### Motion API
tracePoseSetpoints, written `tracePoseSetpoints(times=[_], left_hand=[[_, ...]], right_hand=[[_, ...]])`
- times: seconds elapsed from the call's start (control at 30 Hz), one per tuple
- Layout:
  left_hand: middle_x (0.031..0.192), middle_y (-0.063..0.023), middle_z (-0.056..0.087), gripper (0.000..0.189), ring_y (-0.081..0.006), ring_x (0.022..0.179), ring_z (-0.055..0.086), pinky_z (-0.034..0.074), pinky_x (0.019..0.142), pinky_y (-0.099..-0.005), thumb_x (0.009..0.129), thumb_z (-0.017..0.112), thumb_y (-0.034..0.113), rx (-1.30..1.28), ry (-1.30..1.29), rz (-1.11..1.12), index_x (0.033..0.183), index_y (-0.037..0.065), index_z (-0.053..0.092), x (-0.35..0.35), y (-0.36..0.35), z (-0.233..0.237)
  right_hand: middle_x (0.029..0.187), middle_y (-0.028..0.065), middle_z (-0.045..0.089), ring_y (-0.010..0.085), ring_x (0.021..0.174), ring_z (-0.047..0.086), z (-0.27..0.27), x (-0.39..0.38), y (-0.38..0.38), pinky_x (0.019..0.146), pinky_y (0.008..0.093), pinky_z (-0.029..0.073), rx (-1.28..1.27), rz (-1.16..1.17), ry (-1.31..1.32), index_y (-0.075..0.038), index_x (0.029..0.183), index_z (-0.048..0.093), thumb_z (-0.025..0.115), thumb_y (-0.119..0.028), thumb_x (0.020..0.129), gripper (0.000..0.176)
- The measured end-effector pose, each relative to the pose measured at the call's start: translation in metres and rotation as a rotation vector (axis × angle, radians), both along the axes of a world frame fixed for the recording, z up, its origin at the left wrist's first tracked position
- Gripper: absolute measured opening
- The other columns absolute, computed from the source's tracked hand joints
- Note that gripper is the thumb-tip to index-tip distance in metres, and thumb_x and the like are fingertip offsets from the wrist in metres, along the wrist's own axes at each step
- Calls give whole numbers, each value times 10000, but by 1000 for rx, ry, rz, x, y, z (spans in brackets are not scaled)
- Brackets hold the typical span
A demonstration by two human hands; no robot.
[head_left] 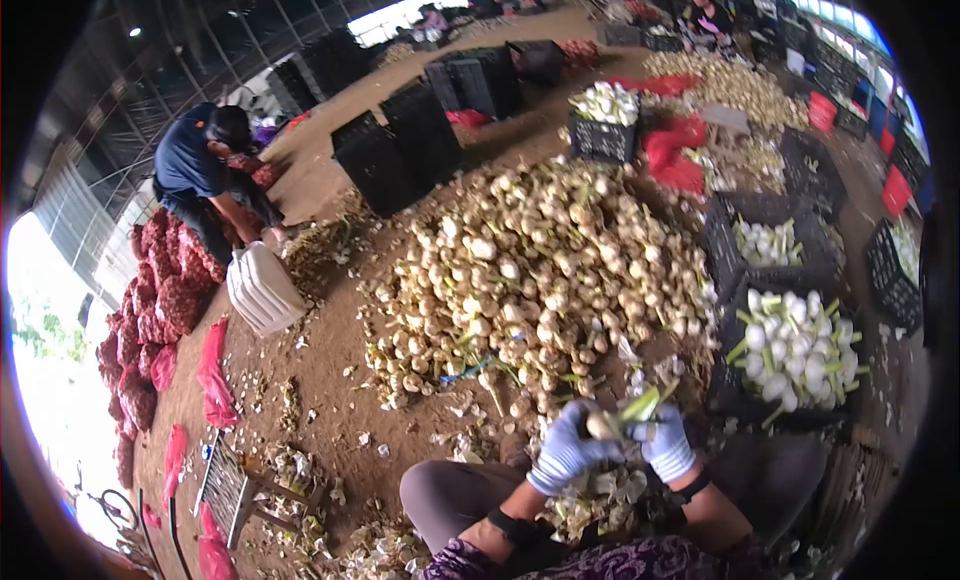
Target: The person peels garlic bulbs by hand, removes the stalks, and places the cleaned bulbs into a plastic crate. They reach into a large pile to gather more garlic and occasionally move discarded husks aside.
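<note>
My left hand (572, 448), in a pale glove, is closed around a garlic bulb (602, 425) with a green stalk pointing up and to the right. Close by on the right, my gloved right hand (668, 444) is closed at the stalk; a small greyish thing shows at its fingers, too blurred to name. Beyond both hands spreads a large pile of unpeeled garlic bulbs (530, 270). Loose white peelings (600, 500) lie below my hands, between my knees.
To my right stands a black crate (720, 405) of cleaned white garlic (795, 350), with another crate (730, 245) behind it. At the left, a person (205, 170) bends over a white basket (262, 290) beside red mesh sacks (160, 300). A small stool (225, 490) is at lower left.
</note>
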State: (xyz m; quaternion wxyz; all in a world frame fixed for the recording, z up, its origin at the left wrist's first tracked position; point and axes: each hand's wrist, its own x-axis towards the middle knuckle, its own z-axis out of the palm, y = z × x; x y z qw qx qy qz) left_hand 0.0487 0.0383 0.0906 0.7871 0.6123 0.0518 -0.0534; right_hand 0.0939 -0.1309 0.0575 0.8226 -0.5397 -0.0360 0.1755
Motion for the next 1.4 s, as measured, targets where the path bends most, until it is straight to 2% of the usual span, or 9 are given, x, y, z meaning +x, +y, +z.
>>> tracePoseSetpoints(times=[0.07, 0.13, 0.27, 0.47, 0.73, 0.83, 0.97, 1.2, 1.4], left_hand=[[930, -73, 573, 465, -218, 863, 580, 517, 752, -345, 641, 761, 70, -537, 115, -6, 1031, 43, 511, 0, 2, 5], [946, -72, 570, 448, -222, 873, 578, 507, 762, -349, 663, 727, 69, -761, 199, -21, 1050, 43, 505, 2, 4, -6], [997, -84, 554, 540, -213, 883, 572, 501, 766, -324, 701, 733, 181, -693, 177, 9, 1140, 17, 464, 6, -2, 7], [1061, -108, 541, 677, -158, 961, 543, 504, 754, -266, 697, 746, 82, 169, -230, 77, 1251, -31, 374, 2, -11, 3], [688, -96, 605, 537, -125, 436, 527, 414, 370, -216, 811, 568, 474, -421, 237, 33, 1014, -22, 538, -5, 1, 0], [674, -96, 607, 533, -127, 433, 526, 415, 368, -225, 836, 520, 485, -449, 246, 86, 1007, -19, 543, -2, 0, 4], [745, -73, 608, 529, -130, 516, 557, 450, 435, -236, 844, 519, 478, -256, 201, 168, 1061, -5, 532, 0, -1, 4], [1061, -112, 526, 541, -147, 895, 545, 460, 806, -246, 862, 593, 281, 41, -122, 150, 1233, -58, 391, -1, -16, 2], [606, -45, 569, 412, -87, 397, 473, 341, 356, -203, 825, 572, 390, -216, 236, 105, 951, -2, 583, -8, -6, 1]], right_hand=[[704, 76, 649, 133, 619, 597, 8, 4, -8, 559, 286, 460, -360, 10, -486, 3, 783, 648, 612, -69, 709, 109], [723, 86, 654, 151, 633, 604, 30, 0, -6, 581, 296, 460, -380, 41, -361, -4, 801, 649, 604, -69, 719, 114], [815, 53, 646, 123, 744, 604, 29, 4, -7, 666, 258, 481, -209, 54, -224, 5, 919, 624, 641, -112, 755, 202], [927, 70, 650, 124, 804, 603, 9, 5, 0, 719, 232, 486, -16, 50, 106, 43, 1064, 588, 668, -100, 722, 379], [933, 69, 659, 125, 786, 617, 22, 1, 0, 656, 245, 495, -78, 208, -125, 13, 1011, 616, 702, -64, 672, 359], [782, 26, 642, 91, 685, 590, -3, 1, -5, 591, 255, 470, -629, 34, -497, 1, 909, 614, 691, -54, 684, 243], [764, 9, 602, 81, 658, 551, 25, 1, -2, 606, 230, 452, -44, 155, 40, 0, 953, 603, 670, -106, 749, 240], [821, 29, 628, 101, 693, 599, 11, -10, 17, 618, 227, 490, -6, -15, 154, 18, 940, 607, 680, -45, 726, 235], [770, 20, 630, 92, 698, 594, 9, 0, 1, 596, 217, 484, -272, 102, -88, 9, 900, 622, 530, 116, 712, 234]])
